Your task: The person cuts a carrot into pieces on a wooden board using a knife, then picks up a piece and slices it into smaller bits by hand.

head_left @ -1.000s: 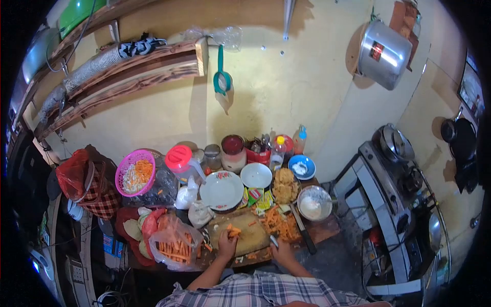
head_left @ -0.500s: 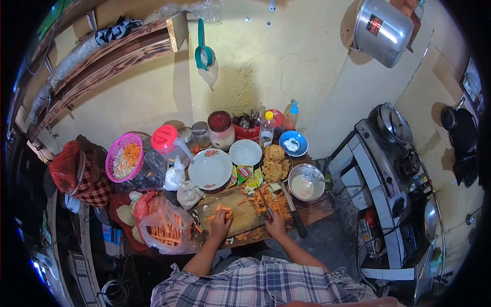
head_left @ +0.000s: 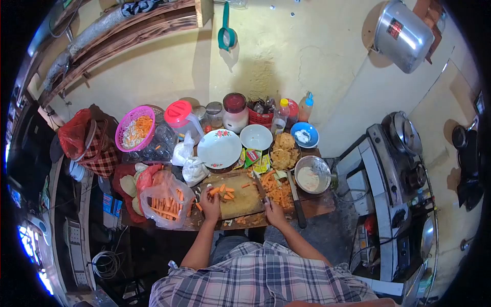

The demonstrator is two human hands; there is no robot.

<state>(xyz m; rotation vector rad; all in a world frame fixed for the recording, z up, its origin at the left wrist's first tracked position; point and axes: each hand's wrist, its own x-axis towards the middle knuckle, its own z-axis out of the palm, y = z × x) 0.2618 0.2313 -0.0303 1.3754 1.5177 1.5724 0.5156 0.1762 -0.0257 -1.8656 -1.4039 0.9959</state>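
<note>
A wooden cutting board (head_left: 240,202) lies on a low table in front of me. My left hand (head_left: 210,202) rests at its left edge, fingers on orange carrot pieces (head_left: 224,192). My right hand (head_left: 273,212) grips a knife (head_left: 259,188) whose blade points up over the board beside a heap of shredded carrot (head_left: 279,192). A second, larger knife (head_left: 295,199) lies to the right of the heap.
A plastic bag of carrot sticks (head_left: 166,203) sits left of the board. Behind it stand a flowered plate (head_left: 219,148), white bowl (head_left: 255,136), fritters (head_left: 284,153), metal batter bowl (head_left: 312,174), pink basket (head_left: 134,129), jars and bottles. A gas stove (head_left: 401,163) stands at the right.
The view shifted with my head. My left hand moved leftward along the board with the carrot pieces. My right hand keeps the knife by the shredded carrot.
</note>
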